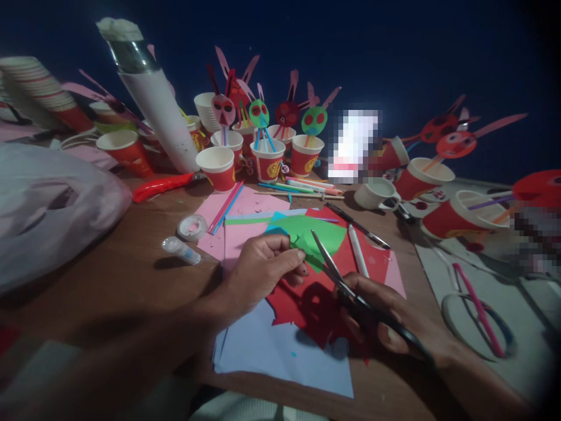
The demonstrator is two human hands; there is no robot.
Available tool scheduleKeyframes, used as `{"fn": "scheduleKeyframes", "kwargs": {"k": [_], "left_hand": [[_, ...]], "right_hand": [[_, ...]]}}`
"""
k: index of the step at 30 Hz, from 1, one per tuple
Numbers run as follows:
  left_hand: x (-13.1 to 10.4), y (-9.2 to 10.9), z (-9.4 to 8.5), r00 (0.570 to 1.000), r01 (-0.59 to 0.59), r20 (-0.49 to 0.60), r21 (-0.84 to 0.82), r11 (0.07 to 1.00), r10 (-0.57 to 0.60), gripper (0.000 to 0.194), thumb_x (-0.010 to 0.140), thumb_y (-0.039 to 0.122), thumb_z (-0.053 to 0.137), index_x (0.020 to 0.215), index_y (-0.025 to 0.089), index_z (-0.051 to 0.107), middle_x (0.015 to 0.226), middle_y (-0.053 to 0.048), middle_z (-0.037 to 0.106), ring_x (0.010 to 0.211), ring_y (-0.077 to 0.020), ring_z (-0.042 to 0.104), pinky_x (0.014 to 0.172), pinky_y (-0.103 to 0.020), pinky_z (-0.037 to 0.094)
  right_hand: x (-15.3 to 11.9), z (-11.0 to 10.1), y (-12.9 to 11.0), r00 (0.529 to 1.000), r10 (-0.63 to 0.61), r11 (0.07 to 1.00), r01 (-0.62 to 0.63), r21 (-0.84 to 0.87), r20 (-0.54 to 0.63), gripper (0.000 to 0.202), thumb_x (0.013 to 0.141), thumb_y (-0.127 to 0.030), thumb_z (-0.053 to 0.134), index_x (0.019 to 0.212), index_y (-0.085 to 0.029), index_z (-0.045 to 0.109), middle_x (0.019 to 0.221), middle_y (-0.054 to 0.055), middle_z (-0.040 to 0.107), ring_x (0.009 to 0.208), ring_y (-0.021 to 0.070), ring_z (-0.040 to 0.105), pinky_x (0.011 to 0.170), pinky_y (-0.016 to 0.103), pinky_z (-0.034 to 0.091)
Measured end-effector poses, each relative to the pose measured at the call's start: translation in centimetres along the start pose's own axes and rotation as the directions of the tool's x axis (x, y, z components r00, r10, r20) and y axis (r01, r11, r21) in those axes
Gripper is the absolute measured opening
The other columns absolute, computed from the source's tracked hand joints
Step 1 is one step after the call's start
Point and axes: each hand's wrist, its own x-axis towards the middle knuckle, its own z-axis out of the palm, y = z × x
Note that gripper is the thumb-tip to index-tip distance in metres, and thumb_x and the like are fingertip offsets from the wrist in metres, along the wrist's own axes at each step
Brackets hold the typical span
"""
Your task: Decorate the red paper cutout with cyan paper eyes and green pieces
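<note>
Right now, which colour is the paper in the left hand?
Green paper, held by the left hand; head view.

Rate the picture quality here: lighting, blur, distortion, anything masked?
Head view: dim light, dark corners, wide-angle bending at the edges. The left hand pinching green paper and the right hand with scissors read fairly sharp; the forearms and the plastic bag are soft. Two patches are pixelated, one behind the paper cups, one at right.

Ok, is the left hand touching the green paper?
Touching. The head view shows the left hand pinching the edge of the green paper between thumb and fingers, with no gap.
</note>
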Motion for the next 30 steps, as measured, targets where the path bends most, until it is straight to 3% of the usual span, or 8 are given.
{"fn": "scheduleKeyframes", "kwargs": {"k": [17,30], "left_hand": [[-0.07,-0.1,0.16,1.0,0.014,-0.014,0.028,1.0,-0.014,0.013,0.071,0.024,0.064,0.064,0.014,0.06,0.058,-0.001,0.063,0.048,-0.009,0.057,0.048,-0.02,0.044],[-0.1,-0.14,0.26,1.0,0.001,0.01,0.026,1.0,-0.002,0.013,0.073,0.02,0.06,0.062,0.013,0.06,0.058,-0.001,0.063,0.048,-0.0076,0.058,0.042,-0.015,0.039]], "right_hand": [[0.13,0.5,-0.31,0.998,-0.01,0.997,0.006,-0.075,-0.06,0.05,0.073,-0.062,0.061,0.095,-0.02,0.047,0.073,-0.001,0.047,0.06,0.0108,0.039,0.052,0.023,0.035],[0.17,0.52,0.27,0.997,0.008,1.0,-0.006,0.013,-0.079,0.05,0.07,-0.059,0.066,0.096,-0.02,0.048,0.07,-0.003,0.045,0.058,0.0092,0.035,0.051,0.021,0.032]]}}
